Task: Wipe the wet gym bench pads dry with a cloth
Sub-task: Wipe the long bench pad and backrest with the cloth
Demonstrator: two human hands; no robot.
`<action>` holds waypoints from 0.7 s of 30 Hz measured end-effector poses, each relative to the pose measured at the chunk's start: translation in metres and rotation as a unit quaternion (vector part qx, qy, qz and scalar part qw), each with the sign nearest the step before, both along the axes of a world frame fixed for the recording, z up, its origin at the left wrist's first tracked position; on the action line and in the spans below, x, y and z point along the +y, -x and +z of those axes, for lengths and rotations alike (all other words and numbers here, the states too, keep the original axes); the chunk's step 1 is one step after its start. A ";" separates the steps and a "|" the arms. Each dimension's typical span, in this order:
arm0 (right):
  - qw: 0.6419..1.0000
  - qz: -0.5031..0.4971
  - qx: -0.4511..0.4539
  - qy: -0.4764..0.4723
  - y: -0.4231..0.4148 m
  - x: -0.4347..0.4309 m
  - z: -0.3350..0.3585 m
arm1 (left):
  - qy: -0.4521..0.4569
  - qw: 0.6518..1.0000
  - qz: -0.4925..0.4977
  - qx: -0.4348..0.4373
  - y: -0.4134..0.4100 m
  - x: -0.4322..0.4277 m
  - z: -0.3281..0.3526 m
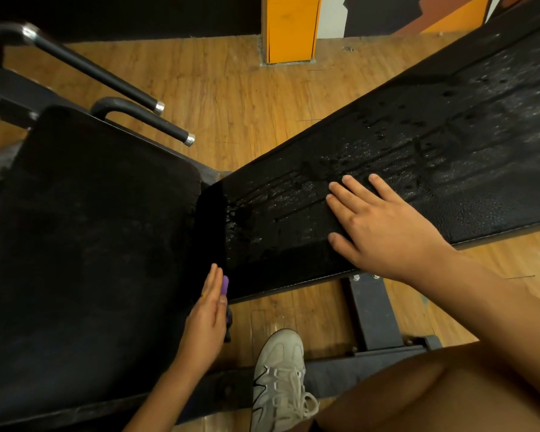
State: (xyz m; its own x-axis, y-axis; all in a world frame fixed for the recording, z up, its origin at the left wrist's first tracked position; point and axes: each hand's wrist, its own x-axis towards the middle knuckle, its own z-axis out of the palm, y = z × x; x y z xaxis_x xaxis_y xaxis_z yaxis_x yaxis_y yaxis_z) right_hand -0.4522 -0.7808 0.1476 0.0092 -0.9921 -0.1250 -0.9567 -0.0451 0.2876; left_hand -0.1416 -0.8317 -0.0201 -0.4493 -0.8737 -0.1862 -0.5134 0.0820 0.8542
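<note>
The long black back pad (418, 157) runs diagonally from centre to upper right. Its vinyl skin is pebbled, and water lies on it as beads, streaks and glossy patches, thickest along the middle. The right hand (384, 229) rests flat on the near end of this pad, palm down, fingers straight and spread apart, holding nothing.

The broad black seat pad (85, 232) lies to the left. It is rectangular with rounded corners, matte, and its edge sits just beside the end of the back pad.

The left hand (206, 319) hangs at the junction of the two pads, seen edge-on, fingers straight and together. A small purple item (225, 284) projects past the thumb side, and a dark soft shape (229, 321) hangs under the palm. I cannot tell whether the hand grips either one, or whether the dark shape is the cloth.

Two black tubular handles (128, 92) with chrome end caps stand beyond the seat pad. A black steel frame (374, 316) with bolt heads supports the back pad on the wood-grain plank floor (231, 98). A white lace-up trainer (278, 378) stands beside the frame. An orange column (290, 26) rises at the far wall.
</note>
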 end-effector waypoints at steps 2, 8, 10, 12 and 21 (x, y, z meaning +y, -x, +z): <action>1.000 -0.001 0.001 -0.001 0.000 0.000 0.000 | 0.008 1.000 0.002 -0.004 0.002 0.000 -0.001; 1.000 -0.003 0.000 -0.003 0.000 0.000 0.001 | 0.012 1.000 0.015 -0.003 0.027 -0.059 0.004; 1.000 -0.003 -0.001 -0.005 0.000 0.000 0.001 | 0.011 1.000 0.012 0.000 0.032 -0.069 0.006; 1.000 -0.002 -0.006 -0.005 0.000 0.000 0.002 | 0.011 1.000 0.004 0.008 0.030 -0.066 0.006; 1.000 -0.002 -0.006 -0.008 0.000 -0.001 0.002 | 0.033 0.999 0.011 0.012 0.005 -0.024 -0.010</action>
